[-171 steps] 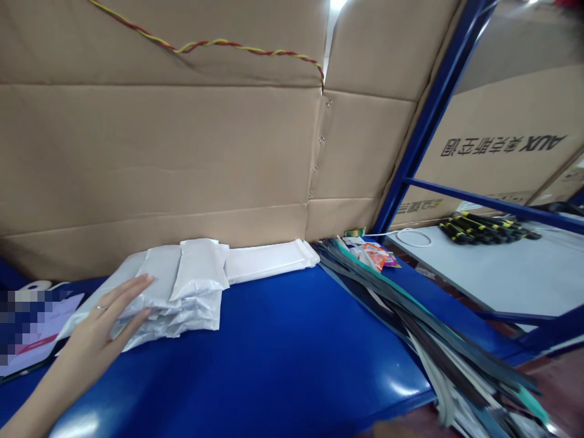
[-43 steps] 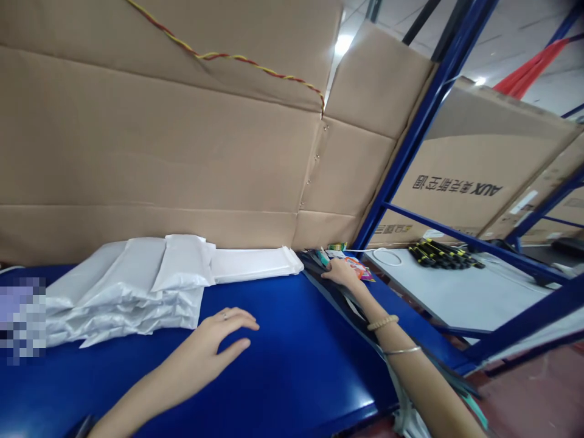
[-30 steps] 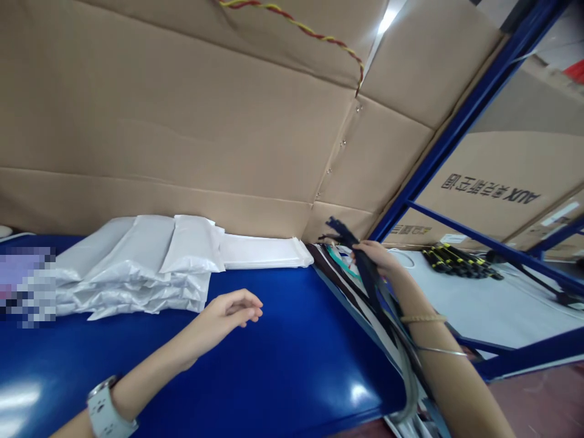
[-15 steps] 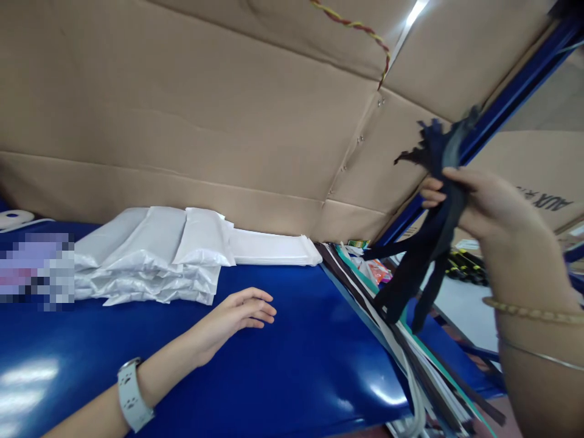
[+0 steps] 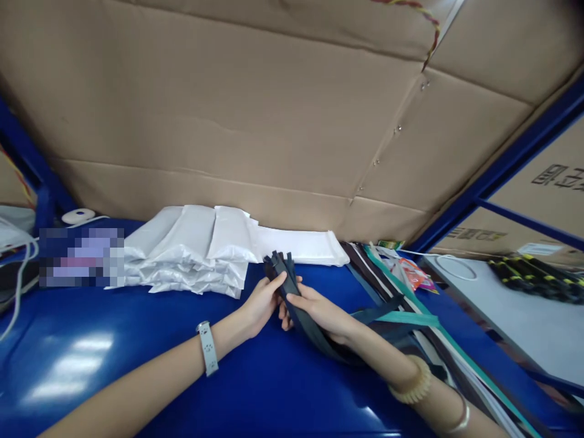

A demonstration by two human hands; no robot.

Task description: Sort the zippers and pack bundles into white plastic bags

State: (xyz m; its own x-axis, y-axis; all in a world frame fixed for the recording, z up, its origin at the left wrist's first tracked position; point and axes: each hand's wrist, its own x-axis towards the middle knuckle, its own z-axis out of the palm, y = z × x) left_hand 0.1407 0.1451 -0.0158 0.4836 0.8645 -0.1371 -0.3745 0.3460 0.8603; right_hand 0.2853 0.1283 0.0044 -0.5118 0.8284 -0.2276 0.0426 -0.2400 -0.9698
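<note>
Over the blue tabletop [image 5: 269, 389], both hands meet on a bundle of dark zippers [image 5: 306, 328]. My left hand [image 5: 261, 304] is closed round the bundle near its upper ends, the thumb lying across the front. Just to its right, my right hand [image 5: 326, 313] grips the same bundle, thumb on top. The short ends of the tapes stick up above my fingers. Their long tails curve down and right behind my right wrist, which partly hides them.
White sealed pouches [image 5: 189, 237] are stacked at the back left, beside a flat white packet [image 5: 298, 243]. Along the right lie long strips, one of them teal [image 5: 410, 318]. Farther right, black bundles with yellow bands [image 5: 538, 277] rest on a pale surface. A cardboard wall [image 5: 228, 109] rises behind.
My right hand has brought the zippers from the raised right side down to the middle. My left hand, open before, has closed on them. The view has shifted a little.
</note>
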